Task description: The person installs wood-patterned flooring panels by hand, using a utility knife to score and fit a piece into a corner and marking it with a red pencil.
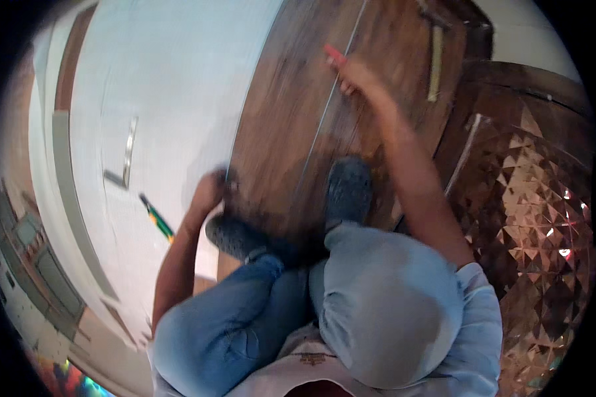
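My right hand [356, 74] reaches out over brown wood-look planks [278, 112], its fingers closed round a small red tool [336, 55]. Motion blur hides that tool's exact kind. Near my left shoe, my left hand [209, 190] is low at the planks' left edge, beside a small dark thing [232, 180]. Its fingers are smeared and partly hidden, so I cannot tell whether they grip it. A thin pale line [324, 112] runs lengthwise between the planks, passing below my right hand.
On the white sheet [172, 79] at left lie a try square [130, 152] and a green, yellow and black hand tool [156, 218]. A yellow strip [436, 63] rests at the far right of the planks. Glossy brown faceted material [530, 218] stands at right. My shoes [348, 188] are on the planks.
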A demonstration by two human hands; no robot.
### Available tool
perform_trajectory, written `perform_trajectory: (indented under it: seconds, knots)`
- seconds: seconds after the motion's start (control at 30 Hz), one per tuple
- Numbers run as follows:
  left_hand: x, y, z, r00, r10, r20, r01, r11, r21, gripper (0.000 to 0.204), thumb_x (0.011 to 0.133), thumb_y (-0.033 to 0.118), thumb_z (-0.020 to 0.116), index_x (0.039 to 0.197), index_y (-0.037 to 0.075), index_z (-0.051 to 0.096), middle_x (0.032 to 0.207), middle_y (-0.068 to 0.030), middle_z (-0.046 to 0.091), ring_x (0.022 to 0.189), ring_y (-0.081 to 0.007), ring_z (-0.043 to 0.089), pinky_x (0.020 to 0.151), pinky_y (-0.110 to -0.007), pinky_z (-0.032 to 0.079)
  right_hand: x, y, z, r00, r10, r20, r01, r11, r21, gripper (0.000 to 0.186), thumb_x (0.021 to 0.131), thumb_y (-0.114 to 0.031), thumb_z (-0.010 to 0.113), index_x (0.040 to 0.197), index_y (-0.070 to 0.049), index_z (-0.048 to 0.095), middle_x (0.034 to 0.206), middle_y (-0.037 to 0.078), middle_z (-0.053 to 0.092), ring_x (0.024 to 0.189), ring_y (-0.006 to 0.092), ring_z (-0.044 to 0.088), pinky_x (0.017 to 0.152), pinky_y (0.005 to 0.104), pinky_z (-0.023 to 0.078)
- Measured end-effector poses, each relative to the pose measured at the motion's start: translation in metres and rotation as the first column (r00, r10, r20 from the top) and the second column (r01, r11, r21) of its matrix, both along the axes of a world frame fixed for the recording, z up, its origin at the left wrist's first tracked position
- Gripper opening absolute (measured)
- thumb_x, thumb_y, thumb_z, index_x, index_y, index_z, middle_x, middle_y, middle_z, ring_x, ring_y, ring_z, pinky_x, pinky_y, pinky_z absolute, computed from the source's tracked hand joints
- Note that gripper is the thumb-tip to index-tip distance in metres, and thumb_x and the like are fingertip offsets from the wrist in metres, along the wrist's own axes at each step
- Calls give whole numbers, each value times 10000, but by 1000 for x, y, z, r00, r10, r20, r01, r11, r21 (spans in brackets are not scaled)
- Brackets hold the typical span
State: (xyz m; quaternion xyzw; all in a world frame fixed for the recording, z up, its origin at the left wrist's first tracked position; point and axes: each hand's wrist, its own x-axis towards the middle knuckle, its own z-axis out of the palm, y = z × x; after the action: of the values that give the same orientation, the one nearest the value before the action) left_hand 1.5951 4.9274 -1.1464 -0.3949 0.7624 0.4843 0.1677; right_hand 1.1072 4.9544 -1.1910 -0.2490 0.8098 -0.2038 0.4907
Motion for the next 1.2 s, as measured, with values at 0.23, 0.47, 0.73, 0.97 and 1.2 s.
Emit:
perform_trajectory:
  seconds: [0.23,0.47,0.73,0.97,1.2]
  knots:
    - [-2,2,4,971,202,131,-207,978,28,201,814,121,755,986,19,734,813,-118,719,712,-212,669,699,-368,531,1,-10,7,977,106,-184,-101,994,39,570,908,-570,674,816,-8,653,629,105,667,529,193,659,509,335,524]
    - [-3,-6,5,926,332,179,-354,928,112,188,782,116,791,911,-8,730,695,-65,668,622,-144,625,594,-325,502,4,2,-7,998,46,33,-38,980,-197,509,1014,-375,583,1481,-184,517,708,2,523,415,130,514,379,289,403]
    - [10,-15,2,988,110,105,-113,993,21,227,835,237,734,957,46,750,753,-150,708,663,-248,685,661,-395,531,14,-10,49,924,192,-330,-196,980,21,730,913,-702,538,872,4,721,655,136,699,620,273,703,628,419,550]
    - [20,10,-10,969,224,103,-228,973,29,237,758,180,780,888,-10,727,785,-202,705,732,-311,710,702,-409,533,40,-3,41,923,168,-346,-120,981,154,574,951,-569,568,781,-50,744,584,100,677,680,287,725,683,430,556]
    - [20,0,3,951,303,60,-309,927,215,231,811,163,751,920,-24,670,778,-200,660,714,-304,624,713,-416,494,72,16,46,754,49,-655,-73,997,-10,610,974,-522,523,817,34,719,800,239,714,838,433,703,751,515,547]
